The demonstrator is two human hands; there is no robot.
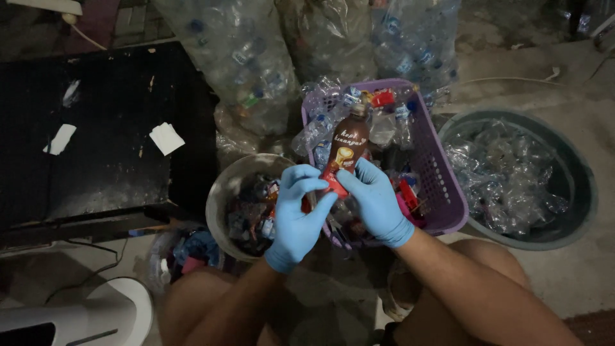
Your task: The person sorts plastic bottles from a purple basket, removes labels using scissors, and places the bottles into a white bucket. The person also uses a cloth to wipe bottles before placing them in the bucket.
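Both gloved hands, left hand (296, 214) and right hand (378, 202), clasp a brown bottle (346, 144) upright, neck pointing away, over the purple basket (448, 198) of crushed plastic bottles.

Glossy brown plastic bottle (346, 144), smooth blue rubbery gloves, perforated purple plastic basket (442, 186).

Dim scene, light fell from above onto the centre, corners sank into shadow, soft grainy focus, faint glare on clear plastic
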